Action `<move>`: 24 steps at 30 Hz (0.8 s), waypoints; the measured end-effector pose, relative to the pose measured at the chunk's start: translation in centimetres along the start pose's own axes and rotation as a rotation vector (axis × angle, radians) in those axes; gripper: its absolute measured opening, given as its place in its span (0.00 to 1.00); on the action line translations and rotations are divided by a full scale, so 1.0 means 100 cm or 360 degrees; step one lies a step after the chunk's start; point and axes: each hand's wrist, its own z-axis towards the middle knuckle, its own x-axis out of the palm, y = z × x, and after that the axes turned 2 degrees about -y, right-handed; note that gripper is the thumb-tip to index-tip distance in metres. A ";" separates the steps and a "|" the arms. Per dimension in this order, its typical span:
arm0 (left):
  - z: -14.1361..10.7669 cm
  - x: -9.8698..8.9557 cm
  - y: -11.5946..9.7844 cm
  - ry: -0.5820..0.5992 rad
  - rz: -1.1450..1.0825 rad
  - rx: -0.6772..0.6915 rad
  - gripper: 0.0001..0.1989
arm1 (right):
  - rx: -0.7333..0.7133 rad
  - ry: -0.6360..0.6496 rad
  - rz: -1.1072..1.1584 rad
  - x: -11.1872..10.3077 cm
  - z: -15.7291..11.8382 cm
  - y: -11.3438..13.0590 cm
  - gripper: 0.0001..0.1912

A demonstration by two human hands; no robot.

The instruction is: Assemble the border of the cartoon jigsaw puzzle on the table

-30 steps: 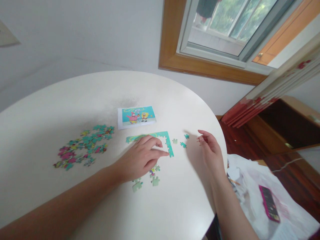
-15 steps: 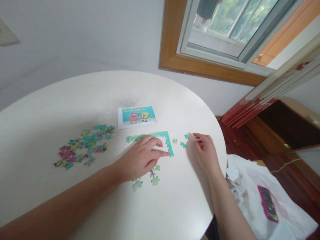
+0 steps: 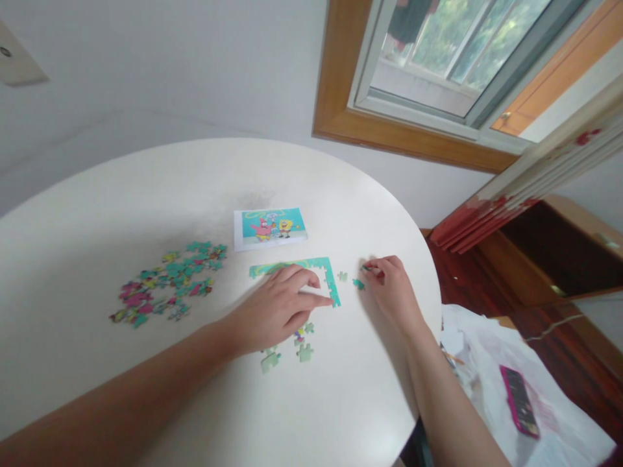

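Observation:
My left hand (image 3: pixel 280 301) rests with fingers apart over the joined teal puzzle border (image 3: pixel 333 283), its index fingertip at the border's lower right end. To the right, my right hand (image 3: pixel 389 285) pinches a small teal piece (image 3: pixel 365 267) between thumb and index finger. Just below that piece lies another teal piece (image 3: pixel 359 284), and a pale green piece (image 3: pixel 342 276) sits nearer the border. Several pale green pieces (image 3: pixel 305 353) lie below my left hand, partly hidden by it. Behind the border is the picture card (image 3: pixel 272 228) with cartoon figures.
A heap of loose puzzle pieces (image 3: pixel 180 275) spreads over the left of the round white table (image 3: pixel 311 175). Beyond the table's right edge, a pink-edged phone (image 3: pixel 520 401) lies on white plastic (image 3: pixel 559 415). A window (image 3: pixel 438 58) is behind.
My right hand has moved slightly left and closed on the upper teal piece. My left hand stays on the border. The whole view has shifted slightly.

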 end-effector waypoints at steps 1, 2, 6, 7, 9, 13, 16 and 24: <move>0.000 0.000 0.000 0.0001 0.0001 -0.0003 0.20 | -0.0005 0.0006 0.0015 0.000 -0.001 -0.001 0.10; 0.000 0.000 0.000 0.0001 -0.0001 0.0000 0.20 | -0.0011 0.0011 0.0027 0.000 -0.002 -0.001 0.11; 0.001 0.000 0.001 -0.0005 -0.0024 0.0020 0.20 | -0.0020 -0.0007 0.0055 0.000 -0.004 -0.002 0.11; 0.001 0.000 0.001 -0.0013 -0.0040 0.0022 0.21 | -0.0021 -0.0015 0.0055 -0.001 -0.004 -0.003 0.11; 0.002 -0.002 0.001 -0.0054 -0.0088 0.0011 0.21 | -0.0024 -0.0011 0.0063 -0.002 -0.004 -0.003 0.11; 0.005 -0.005 0.002 -0.0224 -0.0203 -0.0062 0.21 | 0.0015 0.0031 0.0118 -0.004 -0.003 -0.004 0.13; 0.008 -0.008 0.004 -0.0284 -0.0246 -0.0113 0.20 | 0.0029 0.0040 0.0133 -0.006 -0.002 -0.005 0.13; 0.006 -0.042 0.010 -0.0106 -0.0248 -0.0177 0.15 | -0.0012 0.0023 0.0093 -0.007 -0.003 -0.007 0.13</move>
